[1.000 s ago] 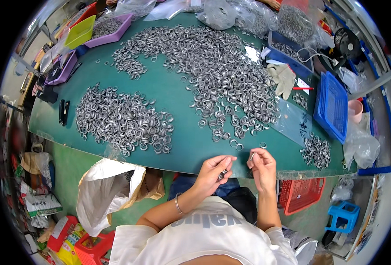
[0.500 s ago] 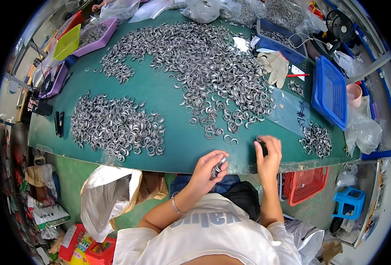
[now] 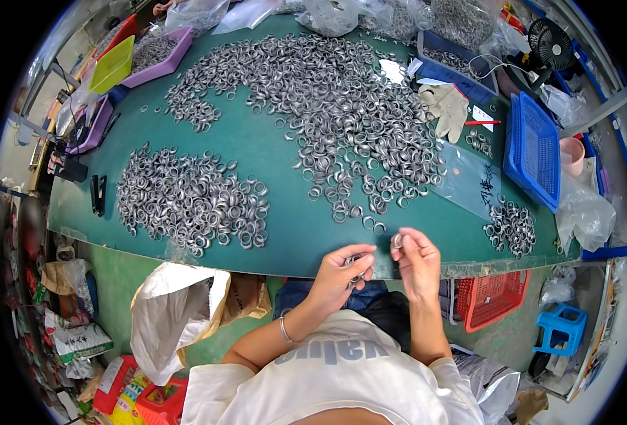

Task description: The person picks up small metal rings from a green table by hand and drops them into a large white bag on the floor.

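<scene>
Several silver metal rings [image 3: 357, 263] sit in my left hand [image 3: 338, 275], whose fingers curl closed around them at the table's near edge. Just to the right, my right hand [image 3: 418, 263] pinches a single metal ring [image 3: 398, 241] between thumb and fingers. The two hands are close but apart. Beyond them spreads a large heap of metal rings [image 3: 342, 106] on the green table [image 3: 292, 234]. A second pile of rings [image 3: 186, 198] lies to the left, and a small pile of rings [image 3: 510, 227] to the right.
Blue baskets [image 3: 533, 149] stand at the right, near a work glove [image 3: 447, 110] and a clear plastic bag [image 3: 469, 180]. A black stapler-like tool [image 3: 98, 195] lies at the left. Below the table edge are a white sack [image 3: 175, 319] and a red basket [image 3: 494, 301].
My right hand has come inward and nearer to me with the ring, toward my left hand. My left hand has shifted slightly right, still closed around its rings.
</scene>
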Available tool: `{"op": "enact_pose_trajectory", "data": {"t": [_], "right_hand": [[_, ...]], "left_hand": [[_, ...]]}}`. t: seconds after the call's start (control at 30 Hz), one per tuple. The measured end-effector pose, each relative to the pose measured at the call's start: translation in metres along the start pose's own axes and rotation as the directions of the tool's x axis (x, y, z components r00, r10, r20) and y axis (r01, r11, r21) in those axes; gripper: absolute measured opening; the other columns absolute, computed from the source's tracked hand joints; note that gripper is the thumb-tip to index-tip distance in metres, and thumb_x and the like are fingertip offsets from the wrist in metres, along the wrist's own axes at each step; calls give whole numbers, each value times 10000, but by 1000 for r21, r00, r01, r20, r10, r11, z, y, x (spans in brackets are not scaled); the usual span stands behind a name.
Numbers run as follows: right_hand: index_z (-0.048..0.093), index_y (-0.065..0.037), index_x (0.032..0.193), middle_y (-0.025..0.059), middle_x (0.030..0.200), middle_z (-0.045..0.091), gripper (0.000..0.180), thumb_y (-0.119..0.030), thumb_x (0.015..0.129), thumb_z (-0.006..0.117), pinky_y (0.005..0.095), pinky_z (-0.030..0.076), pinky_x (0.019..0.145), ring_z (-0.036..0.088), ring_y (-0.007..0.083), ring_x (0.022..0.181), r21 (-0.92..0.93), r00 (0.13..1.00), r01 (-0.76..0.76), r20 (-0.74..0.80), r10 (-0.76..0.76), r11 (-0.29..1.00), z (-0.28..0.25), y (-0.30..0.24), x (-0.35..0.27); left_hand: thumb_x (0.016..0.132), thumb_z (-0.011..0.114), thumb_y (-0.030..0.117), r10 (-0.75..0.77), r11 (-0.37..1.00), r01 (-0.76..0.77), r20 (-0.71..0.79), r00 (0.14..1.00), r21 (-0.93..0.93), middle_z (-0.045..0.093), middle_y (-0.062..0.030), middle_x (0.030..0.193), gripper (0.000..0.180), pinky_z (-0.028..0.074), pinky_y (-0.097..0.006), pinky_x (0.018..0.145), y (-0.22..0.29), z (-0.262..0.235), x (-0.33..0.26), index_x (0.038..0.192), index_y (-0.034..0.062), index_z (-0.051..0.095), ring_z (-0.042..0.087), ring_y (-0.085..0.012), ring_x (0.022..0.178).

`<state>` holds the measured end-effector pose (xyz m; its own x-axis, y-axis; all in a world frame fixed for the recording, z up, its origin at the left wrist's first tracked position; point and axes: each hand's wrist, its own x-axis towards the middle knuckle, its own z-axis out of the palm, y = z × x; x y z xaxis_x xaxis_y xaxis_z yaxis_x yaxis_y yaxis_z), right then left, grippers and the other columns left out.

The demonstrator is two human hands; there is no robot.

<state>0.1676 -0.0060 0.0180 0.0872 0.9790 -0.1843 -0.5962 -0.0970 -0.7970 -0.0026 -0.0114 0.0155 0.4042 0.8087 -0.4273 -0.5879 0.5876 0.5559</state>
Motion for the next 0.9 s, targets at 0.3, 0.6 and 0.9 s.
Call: {"op": "enact_pose_trajectory", "data": {"t": [0.3, 0.6, 0.9], "right_hand": [[631, 50, 1007, 129, 936, 659, 125, -34, 919, 601, 300, 528, 738, 629, 178, 828, 134, 981, -182, 94, 171, 974, 6, 13, -11], [639, 16, 950, 69, 936, 610, 114, -45, 860, 672, 251, 446, 725, 563, 115, 796, -554, 966, 243, 65, -250, 796, 16, 15, -7], [669, -36, 892, 73, 887, 599, 236, -91, 689, 774, 384, 409, 747, 545, 267, 863, -891, 831, 438, 452, -325, -119, 15, 9, 22]], "left_hand": [[861, 664, 10, 206, 956, -200, -4, 979, 215, 604, -49, 806, 277, 388, -183, 432, 1, 10, -2, 1129, -9, 593, 537, -71, 602], [930, 575, 88, 154, 979, -158, 36, 987, 127, 610, -64, 830, 223, 396, -206, 453, 1, 2, -3, 1127, -16, 590, 547, -96, 610], [917, 540, 77, 57, 997, -62, -89, 994, -52, 623, -85, 913, 224, 431, -232, 491, 9, 5, -7, 1107, -17, 610, 576, -144, 710]]}}
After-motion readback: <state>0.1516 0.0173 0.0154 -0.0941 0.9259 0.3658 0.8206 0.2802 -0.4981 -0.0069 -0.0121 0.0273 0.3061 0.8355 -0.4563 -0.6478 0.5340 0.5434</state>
